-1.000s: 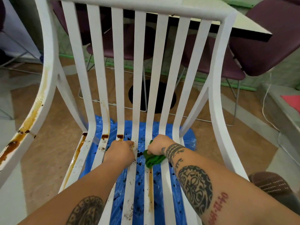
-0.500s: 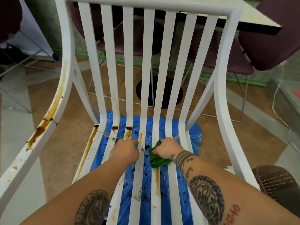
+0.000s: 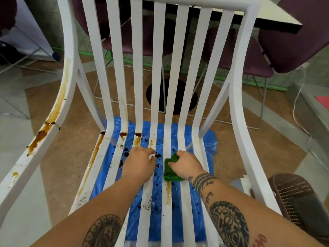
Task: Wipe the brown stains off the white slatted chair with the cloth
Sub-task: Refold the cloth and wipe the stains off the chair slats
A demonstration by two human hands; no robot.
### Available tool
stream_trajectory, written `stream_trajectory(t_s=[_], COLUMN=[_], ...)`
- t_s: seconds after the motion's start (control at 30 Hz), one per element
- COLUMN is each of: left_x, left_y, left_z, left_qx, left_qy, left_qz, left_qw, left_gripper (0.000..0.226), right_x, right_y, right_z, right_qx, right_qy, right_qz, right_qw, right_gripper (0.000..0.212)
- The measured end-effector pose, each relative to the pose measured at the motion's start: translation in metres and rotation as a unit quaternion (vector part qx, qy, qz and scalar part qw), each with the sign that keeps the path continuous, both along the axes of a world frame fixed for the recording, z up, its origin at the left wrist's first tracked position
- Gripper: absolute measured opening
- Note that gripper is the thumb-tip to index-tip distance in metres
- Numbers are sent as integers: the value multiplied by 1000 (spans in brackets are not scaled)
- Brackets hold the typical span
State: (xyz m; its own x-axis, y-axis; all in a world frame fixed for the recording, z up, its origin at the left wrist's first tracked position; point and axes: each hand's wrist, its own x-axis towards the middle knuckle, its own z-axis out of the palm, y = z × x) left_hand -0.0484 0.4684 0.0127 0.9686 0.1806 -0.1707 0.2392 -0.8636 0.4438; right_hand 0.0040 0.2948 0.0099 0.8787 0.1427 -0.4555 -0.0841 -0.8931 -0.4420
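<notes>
Blue plastic sheeting is spread on the floor under the white slatted chair. A green cloth is bunched in the curled fingers of the right hand and pressed onto a seat slat, just beyond a brown stain. A neighbouring slat is gripped by the curled fingers of the left hand.

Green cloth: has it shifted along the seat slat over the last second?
Yes. The green cloth slid slightly down the streaked slat toward the camera, away from the dark stains at the seat's back.
</notes>
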Motion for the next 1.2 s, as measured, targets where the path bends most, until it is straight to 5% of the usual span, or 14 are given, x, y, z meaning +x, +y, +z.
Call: stream_trajectory(t_s=[0.1, 0.2, 0.3, 0.33, 0.4, 0.5, 0.57, 0.67, 0.8, 1.0, 1.2], left_x=[-7, -7, -4, -3, -3, 4, 8, 9, 11, 27, 48], left_y=[-13, -28, -33, -30, -26, -14, -7, -13, -41, -56, -44], left_z=[6, 24, 40, 41, 45, 48, 52, 50, 31, -4, 0], left_qx=[-69, -253, -562, -591, -561, -481, -384, -307, -182, -41, 23], left_qy=[-82, -17, 108, 120, 99, -23, -80, -86, -58, 16, 82], left_qz=[25, 122, 258, 256, 237, 284, 297, 233, 59, -38, -87], left_qw=[994, 960, 779, 755, 787, 829, 870, 919, 980, 998, 993], left_gripper=[33, 30, 34, 34, 25, 30, 52, 57, 47, 44, 29], right_x=[0, -2, -11, -15, -15, -10, -8, -25, -49, -44, -45], right_y=[0, 10, 19, 19, 14, -5, -21, -37, -40, -24, -17], right_z=[5, 17, 30, 35, 37, 35, 24, -4, -25, -30, -32], right_qx=[50, 315, 365, 376, 397, 392, 249, 40, 8, -23, -84], right_qy=[47, 92, 185, 209, 204, 63, -51, -78, -128, -165, -114], right_qz=[-56, -246, -245, -243, -243, -301, -338, -265, -185, -228, -127], right_qw=[996, 912, 879, 869, 861, 867, 906, 960, 974, 959, 982], right_gripper=[28, 42, 46, 53, 67, 58, 46, 33, 37, 47, 55])
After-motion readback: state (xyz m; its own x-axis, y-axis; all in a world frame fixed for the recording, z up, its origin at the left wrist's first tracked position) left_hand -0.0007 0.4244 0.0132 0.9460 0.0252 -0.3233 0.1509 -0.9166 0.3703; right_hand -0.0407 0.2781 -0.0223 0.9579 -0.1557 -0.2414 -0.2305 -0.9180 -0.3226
